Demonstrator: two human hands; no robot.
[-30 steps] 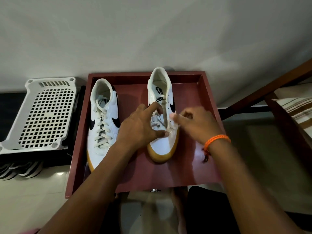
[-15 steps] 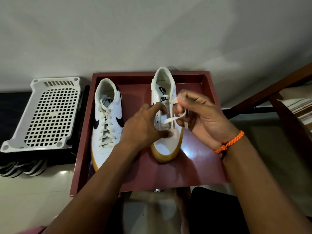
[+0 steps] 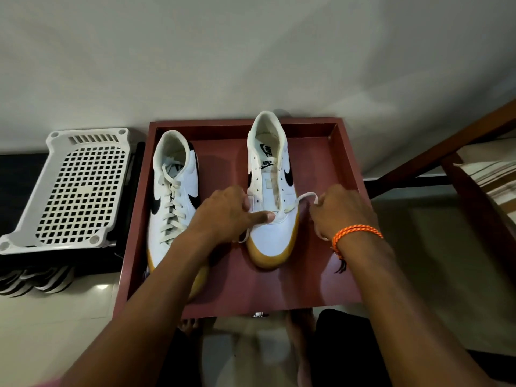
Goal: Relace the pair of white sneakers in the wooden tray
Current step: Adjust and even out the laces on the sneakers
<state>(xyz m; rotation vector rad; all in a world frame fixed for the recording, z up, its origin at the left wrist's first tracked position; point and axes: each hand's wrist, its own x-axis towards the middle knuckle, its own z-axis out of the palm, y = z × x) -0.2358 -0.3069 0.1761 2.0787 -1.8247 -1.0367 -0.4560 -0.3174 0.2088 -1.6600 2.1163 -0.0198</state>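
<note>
Two white sneakers sit in the one wooden tray (image 3: 346, 169) at the middle of the frame, toes toward the bottom of the frame. The laced sneaker (image 3: 173, 196) lies in the tray's left half, its lace crossing up the whole front, its toe partly hidden behind my left forearm. The unlaced sneaker (image 3: 272, 191) stands in the right half of the tray, heel against the tray's upper wall, most of its eyelets bare.

My left hand (image 3: 226, 216) rests against the left side of that unlaced sneaker, fingers curled, the thumb stretched across to press the lace (image 3: 293, 205) down at the lowest eyelets. One loose end of the lace trails off below my left hand at the left of the toe. My right hand (image 3: 343, 213), just right of the sneaker, pinches the other end, and the lace runs up from the eyelet to my fingertips. One orange braided bracelet (image 3: 354, 233) circles my right wrist.

At the left of the frame, beside the tray, is one white plastic grid rack (image 3: 78, 188). A brown wooden frame (image 3: 446, 152) slants across the right edge.
</note>
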